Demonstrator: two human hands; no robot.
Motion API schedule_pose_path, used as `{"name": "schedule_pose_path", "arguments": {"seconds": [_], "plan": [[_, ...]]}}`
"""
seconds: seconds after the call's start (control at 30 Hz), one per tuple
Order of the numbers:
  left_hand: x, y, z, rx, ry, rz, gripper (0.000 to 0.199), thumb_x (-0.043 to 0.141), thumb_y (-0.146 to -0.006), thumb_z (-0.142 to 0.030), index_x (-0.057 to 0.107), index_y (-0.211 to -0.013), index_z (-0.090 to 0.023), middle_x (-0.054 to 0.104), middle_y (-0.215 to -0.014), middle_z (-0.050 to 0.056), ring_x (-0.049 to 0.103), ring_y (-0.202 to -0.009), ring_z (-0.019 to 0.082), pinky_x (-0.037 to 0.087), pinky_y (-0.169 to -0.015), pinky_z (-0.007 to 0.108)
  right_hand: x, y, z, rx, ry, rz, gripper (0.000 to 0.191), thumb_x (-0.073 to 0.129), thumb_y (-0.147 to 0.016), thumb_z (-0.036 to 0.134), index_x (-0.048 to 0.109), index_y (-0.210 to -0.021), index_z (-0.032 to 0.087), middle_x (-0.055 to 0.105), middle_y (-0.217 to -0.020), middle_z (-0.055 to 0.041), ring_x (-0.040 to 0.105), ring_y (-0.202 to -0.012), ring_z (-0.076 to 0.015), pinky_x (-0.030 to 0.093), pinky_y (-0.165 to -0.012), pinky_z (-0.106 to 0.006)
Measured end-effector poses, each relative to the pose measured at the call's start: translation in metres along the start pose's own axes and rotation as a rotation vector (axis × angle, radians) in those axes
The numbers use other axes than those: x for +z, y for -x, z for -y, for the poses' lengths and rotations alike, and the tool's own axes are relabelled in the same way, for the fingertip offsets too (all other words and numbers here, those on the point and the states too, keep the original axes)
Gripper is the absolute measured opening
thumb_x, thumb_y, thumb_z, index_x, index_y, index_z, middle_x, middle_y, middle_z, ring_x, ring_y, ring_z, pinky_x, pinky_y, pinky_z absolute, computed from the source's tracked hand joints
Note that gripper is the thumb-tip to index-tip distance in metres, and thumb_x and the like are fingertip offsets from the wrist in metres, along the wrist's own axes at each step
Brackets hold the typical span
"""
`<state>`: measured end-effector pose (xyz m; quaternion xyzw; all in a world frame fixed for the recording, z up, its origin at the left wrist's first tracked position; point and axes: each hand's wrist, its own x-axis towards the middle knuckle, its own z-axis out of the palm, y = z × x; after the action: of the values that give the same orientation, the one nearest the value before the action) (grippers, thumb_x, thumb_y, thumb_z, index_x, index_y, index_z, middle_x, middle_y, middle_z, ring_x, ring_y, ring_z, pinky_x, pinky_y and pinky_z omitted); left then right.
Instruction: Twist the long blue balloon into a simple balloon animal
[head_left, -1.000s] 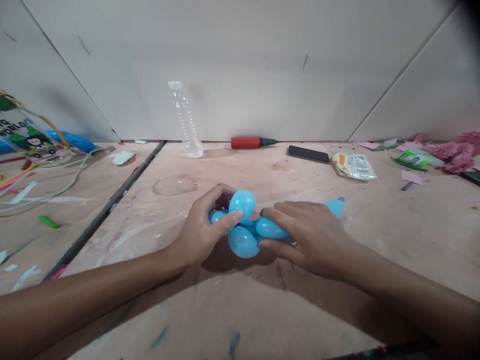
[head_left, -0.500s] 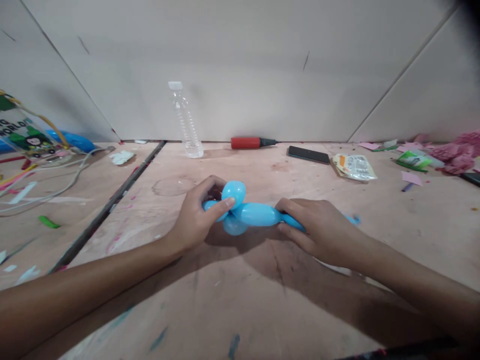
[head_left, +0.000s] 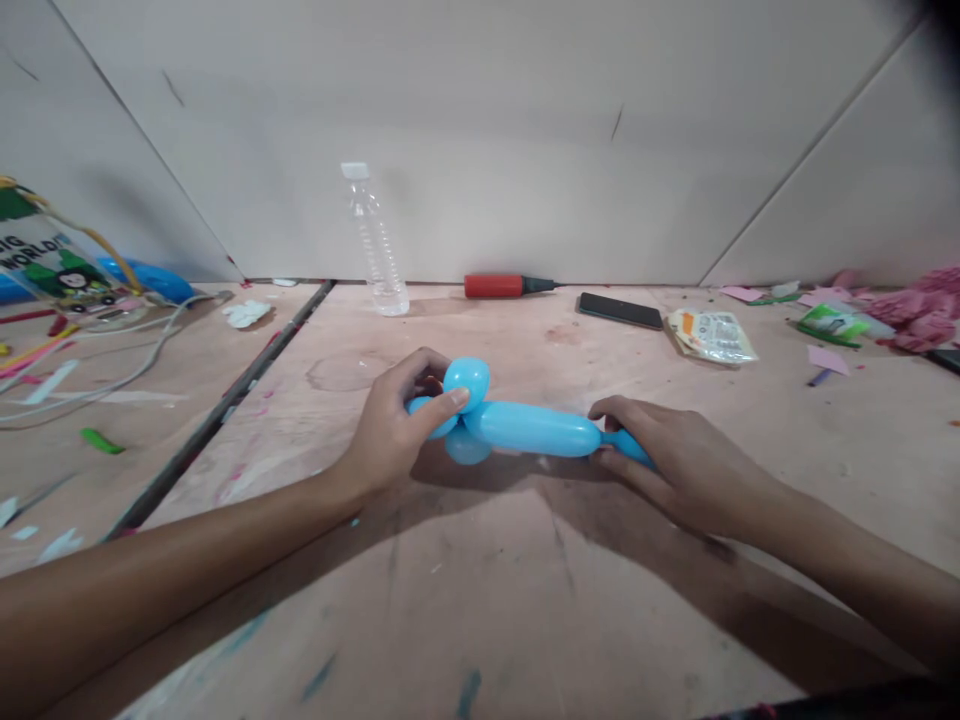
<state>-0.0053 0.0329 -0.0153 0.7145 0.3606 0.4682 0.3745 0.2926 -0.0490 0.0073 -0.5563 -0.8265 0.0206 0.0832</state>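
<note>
A light blue balloon [head_left: 534,428] stretches between my two hands above the wooden surface. Its left end is twisted into several small round bubbles, and my left hand [head_left: 401,415] is closed on them with the thumb across the twist. From there a long inflated section runs to the right. My right hand [head_left: 667,455] pinches the balloon at a narrow point where that section ends; a thinner blue part continues under the palm, its far end hidden by the hand.
Along the wall stand or lie a clear bottle [head_left: 381,250], a red pump [head_left: 495,286], a black phone [head_left: 619,311] and a plastic packet [head_left: 711,336]. Cables [head_left: 150,360] and a printed bag [head_left: 64,265] are at left, pink scraps [head_left: 919,310] at right.
My right hand has moved to the right along the balloon, and the inflated section between my hands is longer. My left hand keeps its hold almost unmoved.
</note>
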Motion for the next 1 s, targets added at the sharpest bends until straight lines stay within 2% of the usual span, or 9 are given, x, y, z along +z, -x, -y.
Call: {"name": "schedule_pose_path", "arguments": {"seconds": [0.13,0.23,0.4,0.57,0.67,0.7,0.8,0.9,1.0], "plan": [[0.000,-0.002,0.000,-0.003,0.004,-0.024,0.025,0.071,-0.086,-0.041,0.062,-0.084,-0.018,0.060,-0.080,-0.003,0.056,-0.077,0.017,0.045,-0.074,0.030,0.000,0.004,-0.013,0.063,0.062,0.018,0.029,0.048,-0.104,0.049,0.064,-0.103,0.025,0.076,-0.090,-0.0050,0.071,-0.076,-0.0275,0.039,-0.062,-0.033],[0.000,-0.004,0.000,-0.007,0.016,-0.039,0.025,0.071,-0.086,-0.041,0.062,-0.083,-0.018,0.058,-0.078,-0.003,0.055,-0.075,0.016,0.045,-0.071,0.029,0.000,0.006,-0.024,0.105,0.104,0.052,0.033,0.037,-0.106,0.042,0.061,-0.092,0.023,0.071,-0.076,-0.0058,0.068,-0.067,-0.0266,0.036,-0.058,-0.033],[0.000,-0.005,0.000,-0.030,0.039,-0.056,0.025,0.071,-0.084,-0.041,0.061,-0.082,-0.019,0.058,-0.076,-0.003,0.055,-0.073,0.016,0.043,-0.066,0.028,-0.004,0.011,-0.031,0.070,0.068,0.017,0.029,0.043,-0.103,0.045,0.062,-0.099,0.024,0.075,-0.091,-0.0077,0.071,-0.081,-0.0291,0.043,-0.065,-0.034],[-0.001,-0.007,0.000,-0.047,0.051,-0.102,0.024,0.069,-0.082,-0.041,0.060,-0.081,-0.020,0.056,-0.076,-0.003,0.053,-0.074,0.017,0.042,-0.067,0.029,-0.003,0.016,-0.046,0.154,0.106,-0.022,0.033,0.034,-0.104,0.040,0.060,-0.089,0.025,0.074,-0.079,-0.0088,0.070,-0.070,-0.0301,0.042,-0.060,-0.037],[-0.002,-0.009,0.000,-0.067,0.059,-0.121,0.024,0.069,-0.080,-0.042,0.058,-0.079,-0.020,0.055,-0.075,-0.003,0.052,-0.075,0.017,0.041,-0.066,0.029,-0.003,0.019,-0.053,0.112,0.055,-0.091,0.020,0.041,-0.099,0.033,0.058,-0.095,0.025,0.073,-0.085,-0.0090,0.070,-0.074,-0.0293,0.048,-0.062,-0.038],[-0.001,-0.009,0.000,-0.080,0.063,-0.121,0.025,0.069,-0.080,-0.043,0.059,-0.079,-0.020,0.055,-0.075,-0.003,0.052,-0.075,0.017,0.041,-0.066,0.029,-0.004,0.019,-0.052,0.078,0.042,-0.128,0.017,0.046,-0.095,0.031,0.059,-0.104,0.024,0.073,-0.092,-0.0095,0.071,-0.079,-0.0297,0.050,-0.065,-0.039],[0.002,-0.008,-0.001,-0.132,0.073,-0.100,0.028,0.070,-0.080,-0.045,0.060,-0.079,-0.019,0.055,-0.073,-0.003,0.051,-0.073,0.017,0.039,-0.065,0.029,-0.010,0.020,-0.036,-0.083,0.054,-0.276,0.054,0.059,-0.085,0.029,0.048,-0.137,0.020,0.068,-0.119,-0.0147,0.067,-0.106,-0.0349,0.055,-0.084,-0.049],[0.004,-0.007,-0.002,-0.185,0.080,-0.087,0.029,0.071,-0.080,-0.046,0.061,-0.078,-0.019,0.056,-0.074,-0.003,0.052,-0.075,0.017,0.040,-0.067,0.029,-0.014,0.018,-0.007,-0.243,0.129,-0.340,0.068,0.064,-0.081,0.030,0.043,-0.145,0.018,0.063,-0.133,-0.0184,0.060,-0.120,-0.0398,0.050,-0.097,-0.057],[0.006,-0.006,-0.002,-0.250,0.101,-0.053,0.032,0.074,-0.081,-0.048,0.062,-0.077,-0.018,0.057,-0.076,-0.002,0.053,-0.076,0.018,0.040,-0.066,0.029,-0.012,0.011,0.020,-0.251,0.255,-0.334,0.063,0.066,-0.086,0.028,0.046,-0.145,0.017,0.066,-0.132,-0.0184,0.062,-0.117,-0.0404,0.050,-0.096,-0.056]]}}
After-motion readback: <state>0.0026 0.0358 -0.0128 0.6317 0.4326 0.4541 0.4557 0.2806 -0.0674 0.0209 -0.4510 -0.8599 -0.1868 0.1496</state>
